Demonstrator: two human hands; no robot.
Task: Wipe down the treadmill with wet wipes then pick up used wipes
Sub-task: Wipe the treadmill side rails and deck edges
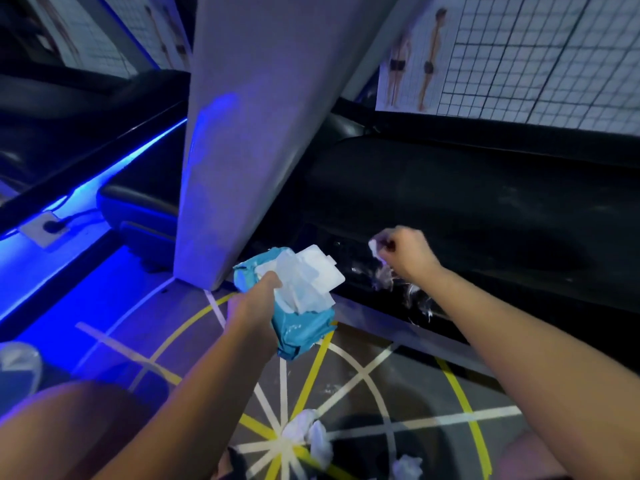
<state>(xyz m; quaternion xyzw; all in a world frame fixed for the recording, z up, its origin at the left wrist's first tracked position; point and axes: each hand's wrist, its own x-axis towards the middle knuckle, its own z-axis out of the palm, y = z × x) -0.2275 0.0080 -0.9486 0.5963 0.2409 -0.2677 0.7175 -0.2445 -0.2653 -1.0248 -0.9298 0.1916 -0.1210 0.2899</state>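
Down on the floor near my knees, crumpled used wipes (306,433) are lying on yellow and white tape lines (360,375). One more wipe (408,467) is lying a bit to their right. Blue light (104,181) is glowing on the left. A big grey post (235,150) is standing in front of me and hiding part of the black treadmill (467,209). My left hand (254,303) is gripping the teal wipe pack (301,327) just in front of that post, with its lid (311,268) flipped open. My right arm is stretching out, and my right hand (408,252) is curling its fingers and pinching a small white wipe (373,245) at the treadmill's dark side. Wet streaks (415,299) are shining below it.
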